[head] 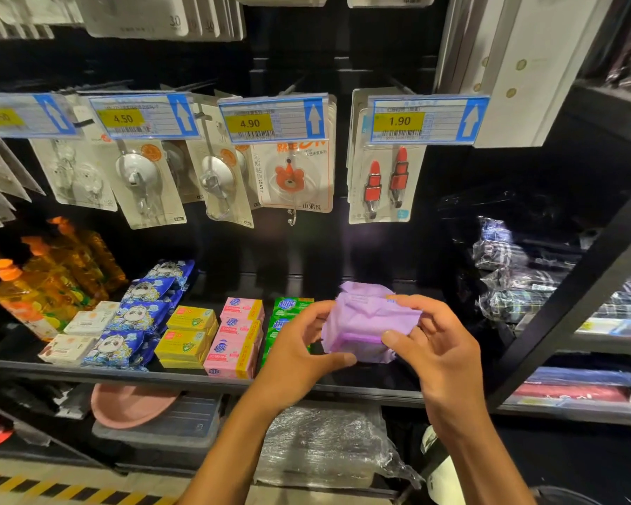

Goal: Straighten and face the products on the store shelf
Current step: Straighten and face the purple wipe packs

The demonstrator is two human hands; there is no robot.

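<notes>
While left hand [299,353] and right hand [439,346] both pinch its ends, purple pack [368,320] hangs above the shelf [161,375] front, long axis left-right, broad face toward camera. Green boxes [291,305] just left; rear pack [365,287] behind.

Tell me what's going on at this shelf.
A person is holding a purple pack in both hands, the left hand gripping its left side and the right hand its right. It is just right of the green boxes, in front of a second purple pack lying on the shelf. Whether the held pack touches the shelf is unclear. The pink boxes and yellow boxes stand in rows further left.
</notes>
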